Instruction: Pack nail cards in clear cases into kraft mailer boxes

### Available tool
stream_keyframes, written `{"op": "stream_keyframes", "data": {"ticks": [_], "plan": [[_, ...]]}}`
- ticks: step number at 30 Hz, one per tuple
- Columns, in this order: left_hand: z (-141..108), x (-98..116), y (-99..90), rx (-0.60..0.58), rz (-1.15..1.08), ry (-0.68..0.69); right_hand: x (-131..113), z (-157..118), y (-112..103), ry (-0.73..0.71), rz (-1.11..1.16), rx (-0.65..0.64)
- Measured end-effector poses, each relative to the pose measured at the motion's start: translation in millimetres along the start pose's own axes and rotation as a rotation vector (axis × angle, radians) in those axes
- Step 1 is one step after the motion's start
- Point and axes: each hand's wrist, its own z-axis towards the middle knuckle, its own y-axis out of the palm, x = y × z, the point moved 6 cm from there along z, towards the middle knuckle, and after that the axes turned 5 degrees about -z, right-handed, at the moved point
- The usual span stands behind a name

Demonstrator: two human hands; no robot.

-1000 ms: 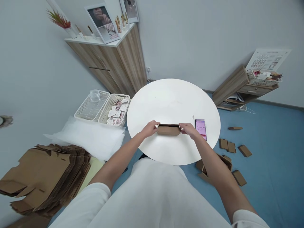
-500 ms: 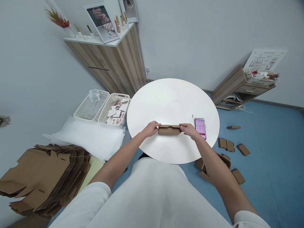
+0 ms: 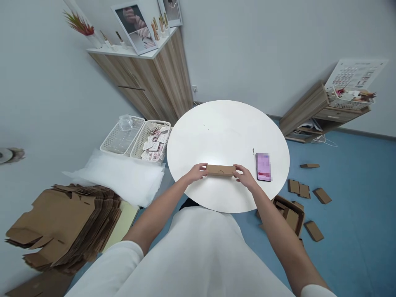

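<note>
A small brown cardboard box [image 3: 220, 170], its lid closed, is held level over the near half of the round white table [image 3: 227, 128]. My left hand [image 3: 198, 172] grips its left end, and my right hand [image 3: 243, 176] grips the right end, fingers on the top and front edges. Whether the box touches the tabletop I cannot tell. Right of my right hand lies a phone [image 3: 263, 167] with a pink screen.
Left of the table are two white baskets [image 3: 150, 141], white sheets [image 3: 114, 175] and a stack of flat cardboard [image 3: 58, 218]. On the floor at right are several small boxes [image 3: 314, 231] and a larger open carton [image 3: 298, 206]. Wooden cabinets [image 3: 154, 82] stand behind.
The box's front, which showed an opening with a notch, is now closed. My hands remain at its two ends. The whole view has shifted slightly.
</note>
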Motion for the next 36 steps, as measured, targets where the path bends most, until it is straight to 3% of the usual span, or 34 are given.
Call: {"op": "stream_keyframes", "data": {"ticks": [4,7,12,16,22,28,33,36], "plan": [[-7.4,-3.0,0.3,0.066,0.041,0.105,4.0,-12.8,6.9,-0.054,-0.021,0.083],[-17.8,-10.0,1.2,0.108,0.052,0.184,10.6,-28.2,24.0,-0.063,-0.012,0.132],[-29.8,-31.4,1.2,0.165,0.060,0.189,27.5,-49.3,66.9,-0.024,0.185,0.153],[-32.8,-47.6,0.2,0.226,0.088,0.174,41.0,-55.2,86.9,0.009,0.191,0.232],[-31.2,-57.2,-6.7,0.208,0.155,0.118,52.9,-60.6,86.5,0.094,0.178,0.324],[-21.1,-45.5,-26.0,0.227,0.304,0.114,52.6,-64.1,71.5,0.270,0.015,0.385],[-17.4,-40.3,-16.9,0.140,0.395,0.158,42.4,-60.9,87.6,0.258,-0.034,0.325],[-19.9,-39.6,-11.1,0.145,0.443,0.202,40.2,-60.8,97.0,0.210,-0.073,0.364]]}}
